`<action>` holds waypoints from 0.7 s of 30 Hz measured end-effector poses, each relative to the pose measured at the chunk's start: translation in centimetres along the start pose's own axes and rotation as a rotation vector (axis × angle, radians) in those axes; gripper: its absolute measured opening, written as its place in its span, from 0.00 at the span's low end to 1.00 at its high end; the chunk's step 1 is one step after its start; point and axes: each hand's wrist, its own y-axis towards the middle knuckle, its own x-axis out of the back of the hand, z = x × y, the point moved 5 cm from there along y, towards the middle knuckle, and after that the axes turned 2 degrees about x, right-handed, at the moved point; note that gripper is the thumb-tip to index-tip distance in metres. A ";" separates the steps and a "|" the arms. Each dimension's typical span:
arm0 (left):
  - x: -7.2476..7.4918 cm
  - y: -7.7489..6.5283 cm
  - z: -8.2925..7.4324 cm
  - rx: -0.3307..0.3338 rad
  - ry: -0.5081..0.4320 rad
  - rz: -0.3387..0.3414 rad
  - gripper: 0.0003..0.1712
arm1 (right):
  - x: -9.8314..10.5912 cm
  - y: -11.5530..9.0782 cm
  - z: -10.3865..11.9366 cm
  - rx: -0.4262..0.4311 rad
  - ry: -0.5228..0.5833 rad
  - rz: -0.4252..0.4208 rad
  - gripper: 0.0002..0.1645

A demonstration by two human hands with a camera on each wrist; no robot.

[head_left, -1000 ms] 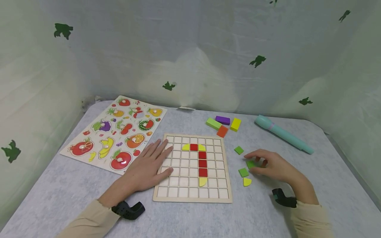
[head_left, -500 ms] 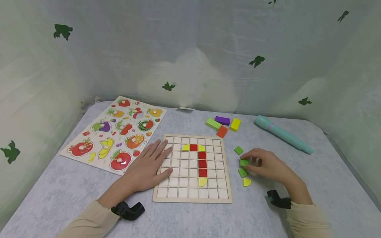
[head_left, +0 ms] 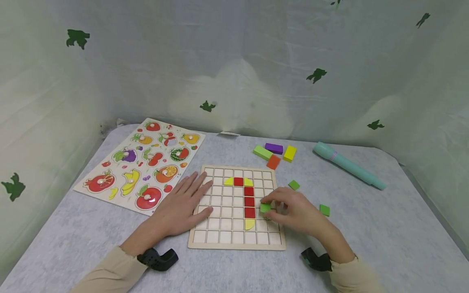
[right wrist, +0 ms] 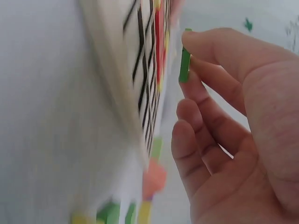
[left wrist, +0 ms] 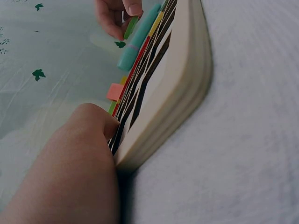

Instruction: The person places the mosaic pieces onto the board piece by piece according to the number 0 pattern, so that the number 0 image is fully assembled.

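My left hand [head_left: 186, 203] lies flat with straight fingers across the left edge of a wooden grid board [head_left: 237, 247]. Thumb and fingertips of my right hand [head_left: 294, 211] pinch a green square tile [head_left: 265, 208] over the board's right part. The right wrist view shows that green tile [right wrist: 185, 63] edge-on, raised above the grid. Red square tiles [head_left: 249, 202] form a bent line on the board, with yellow rounded tiles such as the lower one [head_left: 250, 224] at its ends and corner. My right hand hides part of the board's right edge.
Loose green tiles lie right of the board, one farther back [head_left: 294, 184] and one beyond my right hand [head_left: 324, 210]. Several coloured blocks [head_left: 274, 162] sit behind the board. A teal marker-shaped object [head_left: 349, 167] lies at back right. A fruit puzzle [head_left: 157, 148] lies left.
My right hand has carried the green tile left from the table to over the board. It uncovers one green tile and now hides another and a yellow one. The left hand has stayed still.
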 end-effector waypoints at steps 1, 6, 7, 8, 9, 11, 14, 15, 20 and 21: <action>0.0 0.0 0.0 0.000 0.001 0.000 0.48 | -0.4 0.2 0.4 0.005 0.000 0.011 0.17; 0.1 0.0 0.0 -0.001 -0.010 0.004 0.48 | -2.1 1.0 2.5 0.042 -0.014 0.047 0.16; 0.1 0.0 0.0 -0.001 -0.013 0.005 0.48 | -2.4 1.1 2.8 0.044 -0.022 0.056 0.16; 0.1 0.0 0.0 -0.001 -0.014 0.005 0.48 | -2.8 1.3 3.2 0.042 -0.028 0.066 0.16; 0.1 0.0 0.0 -0.001 -0.014 0.005 0.47 | -3.1 1.4 3.5 0.039 -0.037 0.078 0.16; 0.2 0.0 0.0 0.001 -0.012 0.005 0.47 | -3.7 1.6 4.0 0.031 -0.059 0.100 0.16; 0.1 0.0 0.0 0.002 -0.005 0.006 0.47 | -4.3 1.9 4.6 0.028 -0.087 0.126 0.15; 0.1 0.0 0.0 0.003 -0.005 0.006 0.47 | -4.4 2.0 4.8 0.030 -0.096 0.129 0.15; 0.2 0.0 -0.1 0.000 -0.007 0.003 0.47 | -4.7 2.0 5.1 0.040 -0.114 0.140 0.14; 0.2 0.0 -0.1 -0.001 -0.009 0.002 0.47 | -4.7 2.0 5.0 0.036 -0.114 0.143 0.14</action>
